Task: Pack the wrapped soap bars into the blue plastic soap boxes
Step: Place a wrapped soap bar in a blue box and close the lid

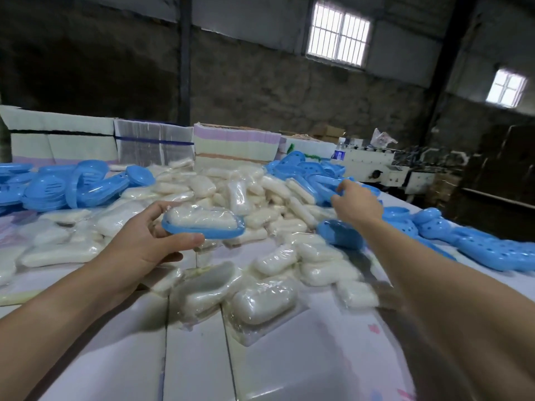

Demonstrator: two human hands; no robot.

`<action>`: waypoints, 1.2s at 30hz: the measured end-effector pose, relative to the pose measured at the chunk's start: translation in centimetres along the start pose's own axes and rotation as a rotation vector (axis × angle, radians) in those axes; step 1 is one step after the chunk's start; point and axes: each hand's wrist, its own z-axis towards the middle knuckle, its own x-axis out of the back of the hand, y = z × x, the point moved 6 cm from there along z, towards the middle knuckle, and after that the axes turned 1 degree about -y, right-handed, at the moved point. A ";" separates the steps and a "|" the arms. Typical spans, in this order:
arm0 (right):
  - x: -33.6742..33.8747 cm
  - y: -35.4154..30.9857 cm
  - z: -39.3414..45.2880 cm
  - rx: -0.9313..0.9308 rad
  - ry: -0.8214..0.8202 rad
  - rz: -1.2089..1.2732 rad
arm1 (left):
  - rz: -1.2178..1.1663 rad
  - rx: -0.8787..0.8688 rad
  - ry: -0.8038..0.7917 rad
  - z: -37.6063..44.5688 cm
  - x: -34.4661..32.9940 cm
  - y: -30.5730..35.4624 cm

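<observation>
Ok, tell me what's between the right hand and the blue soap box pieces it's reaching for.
Nothing visible: the right hand already has its fingers on a blue piece in the far right pile of box halves.

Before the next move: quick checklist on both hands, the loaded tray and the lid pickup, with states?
1. Left hand holds the blue box base securely, fingers and thumb round its rim: ok.
2. Wrapped soap bar sits in that base: ok.
3. Base closed with a lid: not ok, the soap is uncovered.
4. Right hand has reached the blue box pieces at far right: ok.
5. Right hand has a firm grip on a piece: cannot tell, its fingers curl at a blue edge, blurred.
6. More wrapped soap bars within reach on the table: ok.
</observation>
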 end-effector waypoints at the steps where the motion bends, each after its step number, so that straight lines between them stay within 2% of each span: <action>1: 0.3 2.0 0.5 -0.027 -0.018 -0.122 | 0.004 -0.001 -0.003 0.1 0.0 0.0; 4: 0.6 6.1 1.1 -0.065 -0.040 -0.311 | 0.015 -0.013 -0.019 0.3 0.1 -0.3; 8: -0.5 8.0 0.8 -0.069 -0.102 -0.303 | 0.031 -0.041 -0.017 0.3 0.3 -0.8; 11: -1.5 8.3 0.7 -0.073 -0.135 -0.192 | 0.019 -0.038 -0.014 0.2 0.4 -0.9; 18: -0.5 8.0 0.4 -0.138 0.094 0.087 | 0.011 -0.023 -0.019 0.3 0.5 -1.0; 23: 0.5 4.9 0.2 -0.118 0.103 0.561 | -0.014 -0.012 -0.017 0.2 0.4 -0.8; 26: 0.9 1.1 -0.7 -0.031 -0.020 0.809 | -0.025 -0.010 -0.018 0.1 0.3 -0.8; 29: 1.0 -3.6 -2.3 0.153 -0.171 0.887 | -0.058 0.013 0.002 0.2 0.5 -1.0; 32: 1.4 -8.4 -4.5 0.307 -0.211 1.023 | -0.080 0.036 0.040 0.4 0.8 -1.3; 34: 1.4 -11.3 -5.9 0.309 -0.307 1.234 | -0.090 0.044 0.071 0.4 1.0 -1.4; 36: 0.7 -13.9 -7.3 0.226 -0.504 1.470 | -0.096 0.055 0.118 0.4 1.3 -1.6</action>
